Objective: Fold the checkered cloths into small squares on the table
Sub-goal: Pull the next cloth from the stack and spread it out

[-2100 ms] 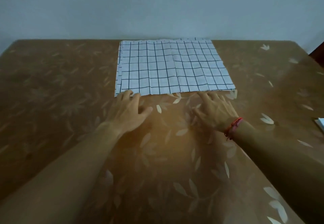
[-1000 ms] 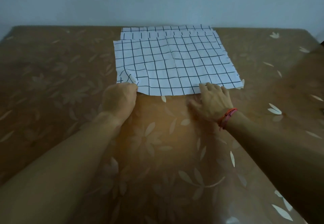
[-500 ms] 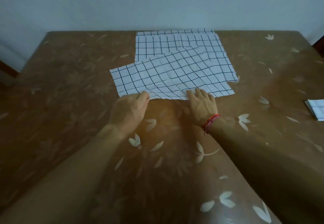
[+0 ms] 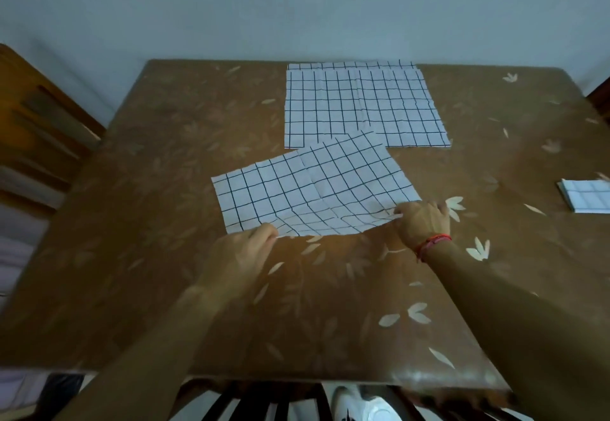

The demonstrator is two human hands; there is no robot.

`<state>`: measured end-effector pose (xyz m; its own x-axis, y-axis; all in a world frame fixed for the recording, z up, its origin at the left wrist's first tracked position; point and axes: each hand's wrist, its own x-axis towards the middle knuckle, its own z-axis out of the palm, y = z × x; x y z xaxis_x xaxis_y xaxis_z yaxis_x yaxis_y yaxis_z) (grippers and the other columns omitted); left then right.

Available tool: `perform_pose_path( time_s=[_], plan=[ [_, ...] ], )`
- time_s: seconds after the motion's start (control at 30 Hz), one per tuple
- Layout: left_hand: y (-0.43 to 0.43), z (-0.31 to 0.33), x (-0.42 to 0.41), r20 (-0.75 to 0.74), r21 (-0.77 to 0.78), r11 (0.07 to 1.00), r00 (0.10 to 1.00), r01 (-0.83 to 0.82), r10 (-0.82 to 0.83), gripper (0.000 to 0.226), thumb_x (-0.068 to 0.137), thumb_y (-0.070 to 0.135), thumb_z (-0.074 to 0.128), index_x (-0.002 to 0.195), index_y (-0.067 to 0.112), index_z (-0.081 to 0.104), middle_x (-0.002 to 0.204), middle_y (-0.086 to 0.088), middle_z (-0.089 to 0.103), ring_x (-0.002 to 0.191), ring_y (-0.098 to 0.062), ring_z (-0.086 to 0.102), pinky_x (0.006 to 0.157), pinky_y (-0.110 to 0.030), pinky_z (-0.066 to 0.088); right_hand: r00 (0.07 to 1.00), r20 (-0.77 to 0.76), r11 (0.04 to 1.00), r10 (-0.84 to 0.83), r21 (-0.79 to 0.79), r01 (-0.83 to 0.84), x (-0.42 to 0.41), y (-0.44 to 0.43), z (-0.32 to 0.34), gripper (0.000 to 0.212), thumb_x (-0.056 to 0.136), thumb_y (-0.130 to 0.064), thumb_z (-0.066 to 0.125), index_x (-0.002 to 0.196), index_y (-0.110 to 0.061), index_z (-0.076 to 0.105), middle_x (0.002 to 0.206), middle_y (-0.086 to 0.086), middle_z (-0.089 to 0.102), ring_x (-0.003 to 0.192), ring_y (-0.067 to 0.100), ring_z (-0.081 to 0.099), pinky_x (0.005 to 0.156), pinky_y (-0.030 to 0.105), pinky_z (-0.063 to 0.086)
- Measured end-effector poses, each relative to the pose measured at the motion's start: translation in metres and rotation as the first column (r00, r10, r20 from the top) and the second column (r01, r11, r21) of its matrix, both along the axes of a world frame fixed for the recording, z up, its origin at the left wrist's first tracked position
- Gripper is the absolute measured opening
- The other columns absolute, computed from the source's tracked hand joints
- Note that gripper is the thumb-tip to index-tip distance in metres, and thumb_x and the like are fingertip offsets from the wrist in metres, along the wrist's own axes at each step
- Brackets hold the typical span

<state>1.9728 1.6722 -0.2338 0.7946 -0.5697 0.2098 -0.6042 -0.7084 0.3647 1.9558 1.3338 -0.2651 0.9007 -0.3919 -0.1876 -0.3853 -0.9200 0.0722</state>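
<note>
Below the near edge of the tabletop (image 4: pixel 297 338), dark chair slats (image 4: pixel 251 407) and a white shoe (image 4: pixel 359 404) are visible. Past that edge both forearms reach in. The left hand (image 4: pixel 244 255) has its fingers curled and pinches the near left corner of a single checkered cloth (image 4: pixel 313 189). The right hand (image 4: pixel 424 222), with a red band (image 4: pixel 432 244) at the wrist, has its fingers bent over the near right corner and grips it. This cloth lies open and askew around the middle of the tabletop. It is rippled along its near edge, and its far corner overlaps the near edge of the pile behind. No fold is made in it yet, so I judge this to be the start of its folding: squaring it up first, then several halvings. At the right edge of the tabletop lies a small folded square (image 4: pixel 584 196), seemingly finished work; how many cloths it holds I cannot tell. Toward the far edge rests the pile of unfolded cloths (image 4: pixel 359 107), at least two by the offset edges. Most of the task therefore looks to be left. A wooden chair (image 4: pixel 39 130) stands off the left edge
</note>
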Motion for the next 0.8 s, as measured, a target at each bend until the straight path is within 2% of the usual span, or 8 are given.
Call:
perform_pose_path(
  time_s=[0.13,0.23,0.3,0.37,0.47,0.57,0.67,0.8],
  plan=[
    [0.014,0.003,-0.024,0.025,0.043,0.999,0.999,-0.032,0.03,0.032,0.097,0.043,0.03,0.091,0.024,0.055,0.066,0.009,0.061,0.053,-0.017,0.056,0.047,-0.033,0.046,0.999,-0.044,0.999,0.02,0.051,-0.018,-0.021,0.019,0.019,0.027,0.076,-0.036,0.067,0.102,-0.028,0.068,0.105,0.0,0.068,0.109,0.025,0.056,0.097,0.039,0.034],
    [0.015,0.006,-0.039,0.012,0.056,0.998,1.0,-0.008,0.007,0.026,0.097,0.036,0.034,0.089,0.023,0.055,0.06,0.008,0.058,0.048,-0.017,0.053,0.045,-0.032,0.043,0.999,0.025,0.997,0.042,0.066,-0.043,-0.03,0.035,0.022,0.023,0.083,-0.038,0.06,0.103,-0.028,0.068,0.105,-0.001,0.069,0.107,0.024,0.056,0.093,0.039,0.036],
    [0.014,0.007,-0.049,0.003,0.055,0.998,1.0,0.005,-0.005,0.022,0.096,0.035,0.037,0.088,0.023,0.054,0.056,0.007,0.055,0.046,-0.016,0.05,0.045,-0.029,0.039,0.997,0.053,0.992,0.052,0.112,-0.058,-0.037,0.046,0.023,0.025,0.088,-0.036,0.056,0.109,-0.028,0.067,0.107,-0.001,0.069,0.109,0.024,0.055,0.095,0.04,0.037],
    [0.012,0.007,-0.057,0.009,0.062,0.998,1.0,0.008,-0.008,0.025,0.096,0.037,0.035,0.088,0.024,0.054,0.055,0.007,0.054,0.047,-0.017,0.051,0.046,-0.029,0.039,0.99,0.036,0.976,0.134,0.168,-0.139,-0.047,0.059,0.024,0.036,0.085,-0.033,0.06,0.121,-0.029,0.06,0.114,-0.002,0.066,0.114,0.024,0.054,0.099,0.041,0.041],
    [0.005,0.012,-0.069,0.017,0.06,0.998,1.0,0.012,-0.013,0.027,0.096,0.038,0.034,0.089,0.024,0.056,0.057,0.006,0.057,0.05,-0.018,0.055,0.049,-0.03,0.041,0.936,0.039,0.889,0.351,0.3,-0.346,-0.068,0.085,0.03,0.057,0.078,-0.023,0.065,0.133,-0.028,0.05,0.12,-0.003,0.061,0.117,0.023,0.051,0.096,0.041,0.046],
    [-0.008,0.021,-0.078,-0.029,0.041,0.998,0.999,0.04,-0.038,0.028,0.098,0.039,0.035,0.092,0.024,0.058,0.066,0.005,0.063,0.058,-0.019,0.059,0.056,-0.035,0.047,0.879,0.126,0.787,0.46,0.401,-0.47,-0.09,0.103,0.043,0.058,0.077,-0.017,0.056,0.134,-0.022,0.052,0.124,0.0,0.06,0.117,0.025,0.051,0.093,0.044,0.046],
    [-0.026,0.028,-0.086,0.023,0.053,0.996,0.997,0.072,-0.073,0.033,0.098,0.042,0.032,0.088,0.023,0.057,0.065,0.005,0.063,0.058,-0.019,0.06,0.054,-0.033,0.044,0.853,0.257,0.747,0.454,0.412,-0.522,-0.106,0.115,0.052,0.047,0.08,-0.027,0.057,0.127,-0.023,0.059,0.122,-0.002,0.064,0.112,0.024,0.053,0.091,0.041,0.045],
    [-0.043,0.036,-0.095,-0.002,0.01,0.992,0.992,0.123,-0.123,0.024,0.098,0.04,0.045,0.09,0.021,0.057,0.076,0.005,0.067,0.067,-0.02,0.063,0.054,-0.031,0.039,0.885,0.293,0.779,0.361,0.427,-0.459,-0.116,0.119,0.058,0.02,0.084,-0.032,0.057,0.097,-0.025,0.07,0.087,-0.003,0.069,0.089,0.02,0.056,0.077,0.036,0.047]
  ],
)
